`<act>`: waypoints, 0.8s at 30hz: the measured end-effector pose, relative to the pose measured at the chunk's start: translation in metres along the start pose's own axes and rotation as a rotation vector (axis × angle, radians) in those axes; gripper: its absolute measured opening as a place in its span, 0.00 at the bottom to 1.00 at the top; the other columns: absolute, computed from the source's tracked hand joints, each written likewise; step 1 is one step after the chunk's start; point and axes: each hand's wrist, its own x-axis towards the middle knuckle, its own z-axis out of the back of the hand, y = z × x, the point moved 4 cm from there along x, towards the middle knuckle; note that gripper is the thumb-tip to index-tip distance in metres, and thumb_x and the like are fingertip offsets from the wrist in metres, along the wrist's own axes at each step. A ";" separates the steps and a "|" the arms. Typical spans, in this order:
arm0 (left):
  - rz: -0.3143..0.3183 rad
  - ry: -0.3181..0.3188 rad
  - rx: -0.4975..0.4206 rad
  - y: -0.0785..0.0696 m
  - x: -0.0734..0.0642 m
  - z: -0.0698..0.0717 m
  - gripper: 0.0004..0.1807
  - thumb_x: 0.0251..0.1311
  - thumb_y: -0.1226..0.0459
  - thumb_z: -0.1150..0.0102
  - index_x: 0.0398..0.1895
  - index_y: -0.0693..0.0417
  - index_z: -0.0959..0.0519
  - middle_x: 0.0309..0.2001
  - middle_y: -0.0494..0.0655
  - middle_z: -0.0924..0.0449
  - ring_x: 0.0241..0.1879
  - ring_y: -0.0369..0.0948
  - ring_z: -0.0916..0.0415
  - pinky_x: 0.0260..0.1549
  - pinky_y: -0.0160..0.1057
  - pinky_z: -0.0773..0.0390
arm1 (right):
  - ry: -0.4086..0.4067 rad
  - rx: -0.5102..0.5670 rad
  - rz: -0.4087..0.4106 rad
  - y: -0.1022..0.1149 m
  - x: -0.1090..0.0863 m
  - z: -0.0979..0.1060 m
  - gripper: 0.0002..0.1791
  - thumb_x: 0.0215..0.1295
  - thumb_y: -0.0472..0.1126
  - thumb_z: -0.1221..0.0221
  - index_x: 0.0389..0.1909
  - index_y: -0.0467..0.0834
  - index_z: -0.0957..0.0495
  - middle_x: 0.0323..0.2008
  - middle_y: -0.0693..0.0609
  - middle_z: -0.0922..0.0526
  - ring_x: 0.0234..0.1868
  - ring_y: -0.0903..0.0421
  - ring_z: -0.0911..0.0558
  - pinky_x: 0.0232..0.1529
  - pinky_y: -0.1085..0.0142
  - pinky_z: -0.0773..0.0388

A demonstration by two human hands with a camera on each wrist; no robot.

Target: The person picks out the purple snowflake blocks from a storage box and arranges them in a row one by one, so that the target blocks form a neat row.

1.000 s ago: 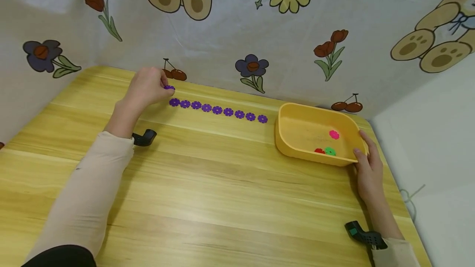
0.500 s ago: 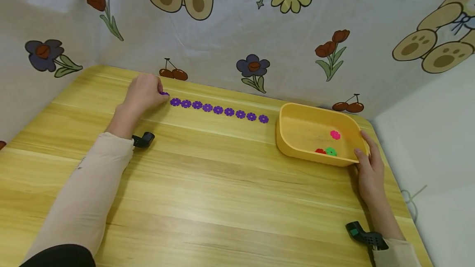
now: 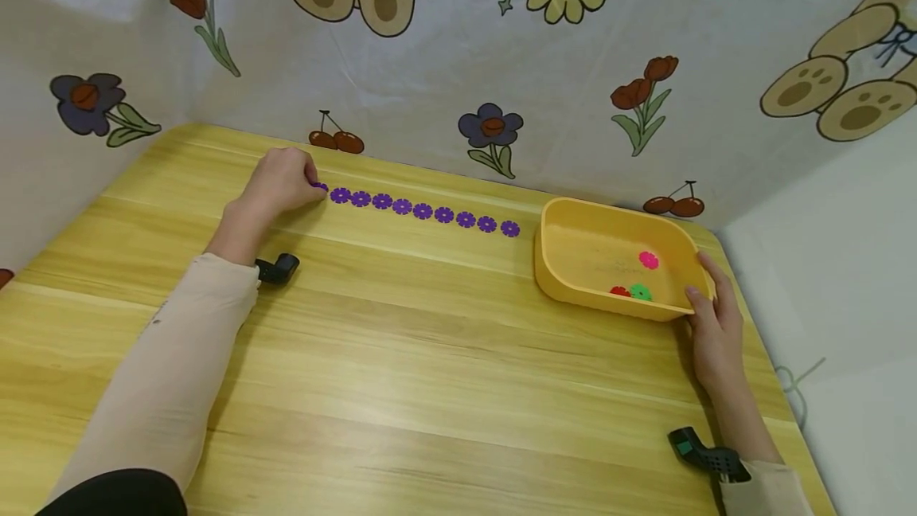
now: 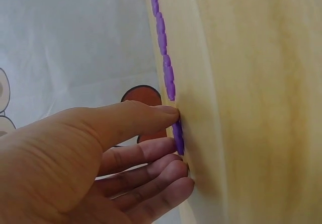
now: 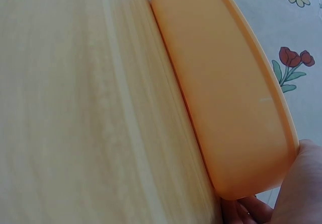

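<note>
At the left end of a row of several purple flower-shaped plastic discs [image 3: 423, 211], my left hand [image 3: 278, 181] pinches one more purple disc [image 3: 321, 187], partly hidden by the fingers. In the left wrist view, that disc [image 4: 179, 139] stands between thumb and index finger, against the tabletop; the other fingers are bent beside it. My right hand [image 3: 719, 333] grips the right end of a yellow plastic bin [image 3: 598, 301], thumb over the rim. The right wrist view shows the bin's side wall [image 5: 226, 93] and part of the hand [image 5: 302, 189].
Inside the bin lie a pink disc [image 3: 648, 260], a green disc [image 3: 641, 292] and a red disc [image 3: 620, 291]. The wooden table [image 3: 430, 388] meets a printed cloth [image 3: 401, 86] behind the row. A white surface [image 3: 845, 261] borders the right edge.
My left hand has lowered the purple disc from above the row's left end to the tabletop, shifting slightly left, in line with the others. My right hand keeps its grip on the bin.
</note>
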 end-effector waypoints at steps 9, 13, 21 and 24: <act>0.001 -0.006 -0.008 -0.002 0.000 -0.001 0.13 0.66 0.63 0.32 0.37 0.68 0.17 0.40 0.64 0.18 0.43 0.58 0.28 0.47 0.56 0.27 | 0.014 0.068 -0.007 -0.003 0.000 0.000 0.29 0.85 0.44 0.52 0.83 0.57 0.41 0.83 0.56 0.47 0.69 0.60 0.29 0.51 0.85 0.26; -0.001 -0.014 -0.017 -0.002 0.001 -0.001 0.13 0.67 0.64 0.35 0.41 0.69 0.18 0.44 0.67 0.18 0.45 0.59 0.26 0.49 0.58 0.25 | 0.016 0.090 -0.003 -0.004 -0.001 0.000 0.30 0.85 0.43 0.52 0.83 0.56 0.41 0.83 0.55 0.47 0.69 0.59 0.30 0.51 0.85 0.25; 0.012 -0.048 -0.023 0.002 -0.003 0.003 0.19 0.71 0.62 0.38 0.56 0.70 0.23 0.46 0.70 0.19 0.45 0.61 0.24 0.47 0.59 0.24 | 0.016 0.063 -0.006 -0.004 -0.005 -0.002 0.29 0.85 0.44 0.53 0.83 0.58 0.42 0.84 0.54 0.48 0.70 0.59 0.30 0.51 0.85 0.25; 0.005 -0.090 -0.030 0.005 -0.008 0.007 0.21 0.71 0.62 0.39 0.60 0.68 0.24 0.45 0.68 0.18 0.44 0.60 0.23 0.46 0.58 0.24 | 0.009 0.051 -0.018 -0.004 -0.005 -0.002 0.31 0.85 0.46 0.53 0.84 0.60 0.44 0.84 0.52 0.49 0.67 0.60 0.27 0.49 0.85 0.25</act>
